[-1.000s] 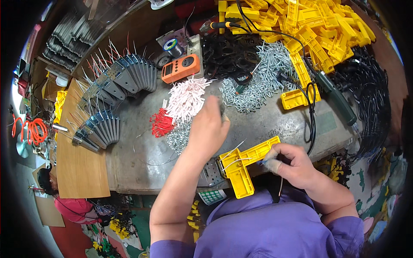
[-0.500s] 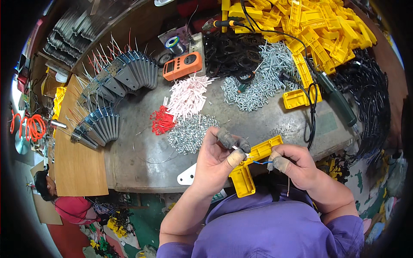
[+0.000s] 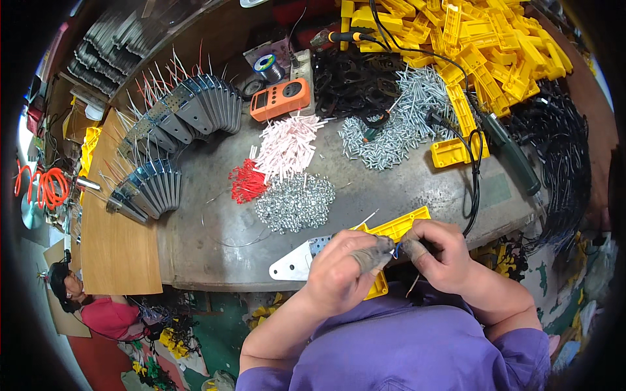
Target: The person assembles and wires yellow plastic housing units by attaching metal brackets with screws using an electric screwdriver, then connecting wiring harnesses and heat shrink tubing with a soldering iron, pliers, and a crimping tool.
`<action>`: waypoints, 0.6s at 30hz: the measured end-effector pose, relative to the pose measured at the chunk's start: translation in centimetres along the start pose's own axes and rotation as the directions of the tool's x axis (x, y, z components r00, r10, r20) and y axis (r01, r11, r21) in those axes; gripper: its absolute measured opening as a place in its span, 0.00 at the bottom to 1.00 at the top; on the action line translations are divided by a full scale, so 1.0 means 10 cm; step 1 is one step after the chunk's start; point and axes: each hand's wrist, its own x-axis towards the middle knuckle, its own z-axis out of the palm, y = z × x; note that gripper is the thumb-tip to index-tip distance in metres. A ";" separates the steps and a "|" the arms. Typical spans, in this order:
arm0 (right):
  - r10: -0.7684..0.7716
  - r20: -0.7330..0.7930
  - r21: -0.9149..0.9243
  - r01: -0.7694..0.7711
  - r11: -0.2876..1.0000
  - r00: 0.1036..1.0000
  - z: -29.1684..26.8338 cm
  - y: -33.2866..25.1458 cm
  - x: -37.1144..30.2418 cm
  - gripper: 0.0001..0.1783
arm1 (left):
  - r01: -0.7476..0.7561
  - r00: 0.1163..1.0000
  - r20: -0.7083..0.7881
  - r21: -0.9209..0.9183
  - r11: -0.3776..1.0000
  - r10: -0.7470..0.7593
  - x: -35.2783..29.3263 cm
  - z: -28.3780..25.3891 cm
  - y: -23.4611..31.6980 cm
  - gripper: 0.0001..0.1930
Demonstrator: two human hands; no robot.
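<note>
A thin blue wire (image 3: 396,251) is bending in the narrow gap between the hands, the right hand (image 3: 438,255) pinching it while the left hand (image 3: 349,266) is drawing its fingers together close by, though I cannot tell what they are gripping. Beneath them, a bright yellow ribbed plastic housing (image 3: 403,223) is lying at the table's near edge, the left hand hiding its middle, with a pale metal bracket (image 3: 293,261) poking out leftward. Farther off, silver nuts (image 3: 295,203), pinkish-white tubes (image 3: 287,146) and screws (image 3: 385,133) are lying heaped, while a black cable (image 3: 475,173) is trailing across the right side.
</note>
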 end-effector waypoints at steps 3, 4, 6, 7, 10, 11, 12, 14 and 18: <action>-0.012 -0.038 -0.011 0.012 1.000 0.999 0.00 0.02 0.01 0.03 | 0.128 0.984 -0.097 -0.223 0.966 -0.152 -0.02 0.01 0.01 0.09; -0.005 -0.060 -0.018 0.004 1.000 0.998 0.00 0.03 0.00 0.03 | 0.242 0.952 -0.080 -0.390 0.888 -0.295 -0.01 0.00 0.02 0.11; -0.022 -0.046 -0.020 0.021 1.000 0.999 0.01 0.01 0.01 0.03 | 0.229 0.964 -0.045 -0.362 0.903 -0.263 -0.05 0.02 0.00 0.13; -0.041 -0.032 -0.023 0.041 0.999 0.999 0.01 -0.01 0.02 0.04 | 0.213 0.973 -0.009 -0.334 0.918 -0.229 -0.07 0.03 -0.02 0.15; -0.024 -0.014 -0.021 0.024 0.999 1.000 0.05 0.03 -0.01 0.04 | 0.042 0.975 -0.198 -0.270 0.962 -0.098 -0.12 0.14 -0.06 0.21; -0.025 -0.014 -0.021 0.024 0.999 1.000 0.04 0.03 -0.01 0.04 | 0.042 0.975 -0.198 -0.269 0.962 -0.098 -0.13 0.14 -0.07 0.21; -0.067 0.022 -0.061 0.068 0.996 0.998 0.04 0.03 -0.01 0.04 | 0.099 0.975 -0.179 -0.170 0.980 -0.129 -0.15 0.14 -0.08 0.18; -0.107 0.060 -0.099 0.112 0.989 0.992 0.03 0.02 0.00 0.04 | 0.152 0.973 -0.163 -0.069 0.986 -0.162 -0.17 0.13 -0.09 0.15; -0.058 0.028 -0.150 0.061 0.987 0.998 0.02 -0.06 0.02 0.04 | 0.135 0.974 -0.156 -0.196 0.971 -0.166 -0.16 0.09 -0.09 0.23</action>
